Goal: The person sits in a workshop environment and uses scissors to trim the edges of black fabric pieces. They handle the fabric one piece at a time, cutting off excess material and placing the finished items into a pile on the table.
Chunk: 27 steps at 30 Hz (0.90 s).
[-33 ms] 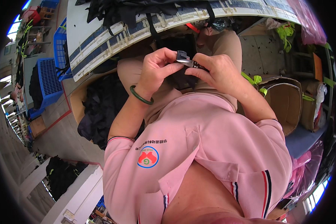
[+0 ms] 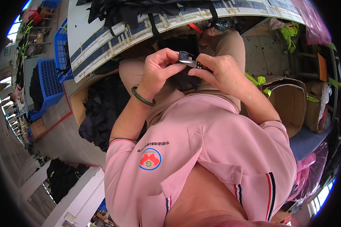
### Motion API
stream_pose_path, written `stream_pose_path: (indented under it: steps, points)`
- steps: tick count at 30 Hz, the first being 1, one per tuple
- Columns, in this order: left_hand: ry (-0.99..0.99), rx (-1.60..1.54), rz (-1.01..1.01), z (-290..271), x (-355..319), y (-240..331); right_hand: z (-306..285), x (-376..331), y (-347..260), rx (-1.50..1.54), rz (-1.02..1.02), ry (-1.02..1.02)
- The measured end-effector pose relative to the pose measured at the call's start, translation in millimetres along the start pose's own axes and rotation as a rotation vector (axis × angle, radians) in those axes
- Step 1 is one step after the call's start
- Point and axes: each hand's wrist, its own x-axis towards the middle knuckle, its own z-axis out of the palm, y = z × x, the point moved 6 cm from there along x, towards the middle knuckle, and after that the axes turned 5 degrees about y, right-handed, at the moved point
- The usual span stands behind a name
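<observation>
Above my lap, my left hand (image 2: 158, 70) pinches a small black fabric piece (image 2: 183, 56) between thumb and fingers. A green bangle (image 2: 143, 99) circles that wrist. My right hand (image 2: 224, 72) is closed on a small silver-bladed cutting tool (image 2: 189, 63), which looks like thread snips with a dark, dotted handle. Its blade lies against the lower edge of the black piece, close to my left thumb tip. Most of the tool's handle is hidden by my right fingers.
Ahead stands a worn worktable (image 2: 113, 45) with black fabric (image 2: 136, 13) hanging over its edge. Dark cloth (image 2: 106, 106) fills a box on my left, near a blue crate (image 2: 51, 81). An open cardboard box (image 2: 288, 104) is on my right.
The black piece has turned slightly in my left fingers, so its flat face shows more. Both hands stay almost in place.
</observation>
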Motion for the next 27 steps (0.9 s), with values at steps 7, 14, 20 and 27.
stream_pose_path:
  steps: [7, 14, 20, 27]
  points:
    - [0.14, 0.467, 0.247, -48, -20, 35, -7, 9, 42, 0.123, 0.224, 0.037]
    - [0.357, 1.464, -0.439, -268, -165, -55, -1, 54, 142, 0.087, 0.309, 0.216]
    - [0.049, 1.055, -1.623, -305, -422, -258, -12, 140, 166, -0.053, 0.392, 0.346]
    - [0.208, 1.034, -1.464, -322, -401, -235, -28, 179, 183, -0.333, 0.43, 0.286]
